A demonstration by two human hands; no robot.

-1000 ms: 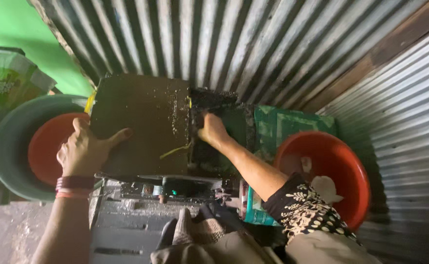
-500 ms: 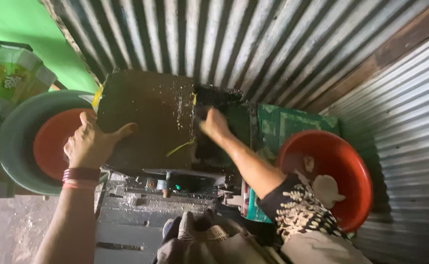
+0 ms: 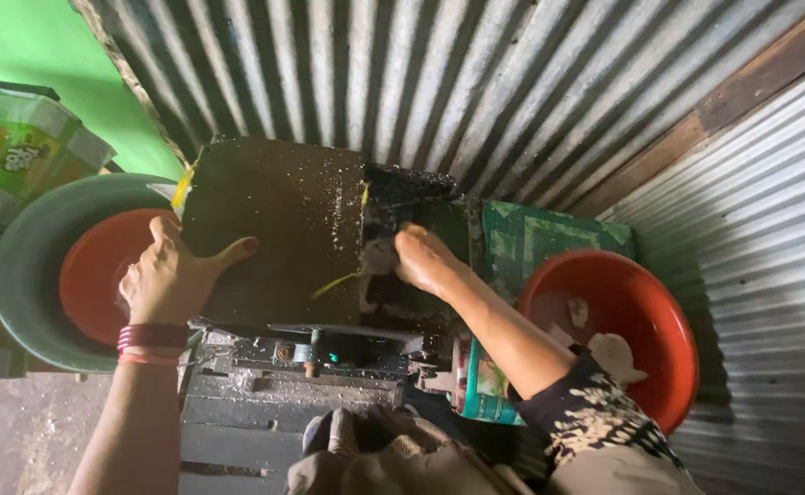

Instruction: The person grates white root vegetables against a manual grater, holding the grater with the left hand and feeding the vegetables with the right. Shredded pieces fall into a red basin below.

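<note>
A dark metal machine with a boxy cover stands against the corrugated wall, flecked with white bits. My left hand grips the cover's left edge, thumb lying across its top. My right hand reaches into the open dark hopper on the machine's right side and presses a pale piece down in it. The fingertips are partly hidden inside the opening.
A red bowl sits inside a grey-green basin at left. Another red bowl with pale pieces stands at right, beside a green sack. Corrugated metal walls close the back and right. A green printed bag lies far left.
My view has shifted slightly. My left hand has slid a little up the cover's left edge. My right hand stays in the hopper, pressing down.
</note>
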